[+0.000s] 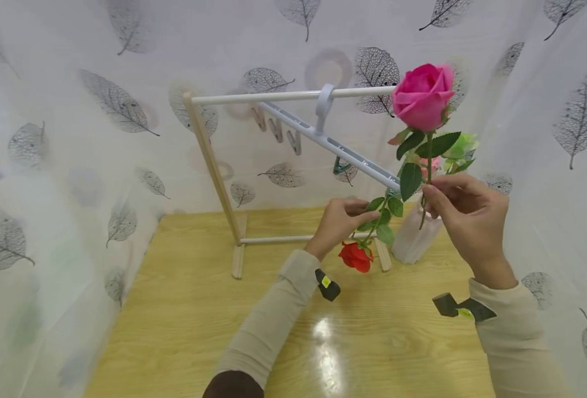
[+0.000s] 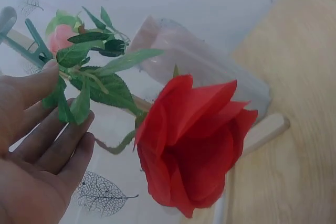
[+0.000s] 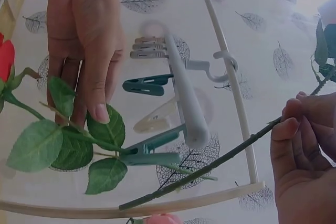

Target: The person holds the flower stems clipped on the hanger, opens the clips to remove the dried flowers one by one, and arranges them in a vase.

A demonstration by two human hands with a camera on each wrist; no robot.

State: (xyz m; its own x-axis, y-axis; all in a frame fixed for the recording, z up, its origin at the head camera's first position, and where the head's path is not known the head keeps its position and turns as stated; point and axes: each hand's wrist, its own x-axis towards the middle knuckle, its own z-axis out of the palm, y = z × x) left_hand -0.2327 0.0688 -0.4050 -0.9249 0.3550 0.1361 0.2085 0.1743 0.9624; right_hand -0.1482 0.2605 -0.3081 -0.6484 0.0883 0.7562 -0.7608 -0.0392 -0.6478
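Observation:
My left hand (image 1: 335,224) pinches the leafy stem of a red rose (image 1: 356,257), its thumb over the stem and its other fingers behind. The rose hangs head down, its stem in a teal clothespin (image 3: 155,159) at the near end of a grey clip hanger (image 1: 373,172). My right hand (image 1: 477,221) pinches the stem of a pink rose (image 1: 423,98), held bloom up beside the hanger. In the right wrist view, the cut end of that green stem (image 3: 210,167) reaches past the clothespin.
The hanger hooks over the top bar (image 1: 273,97) of a wood and white rack. A pale vase (image 1: 410,243) with green and pink flowers stands at the rack's right foot. More clips, grey, teal (image 3: 144,85) and cream, hang along the hanger. A leaf-print curtain (image 1: 74,221) surrounds the wooden table (image 1: 184,320).

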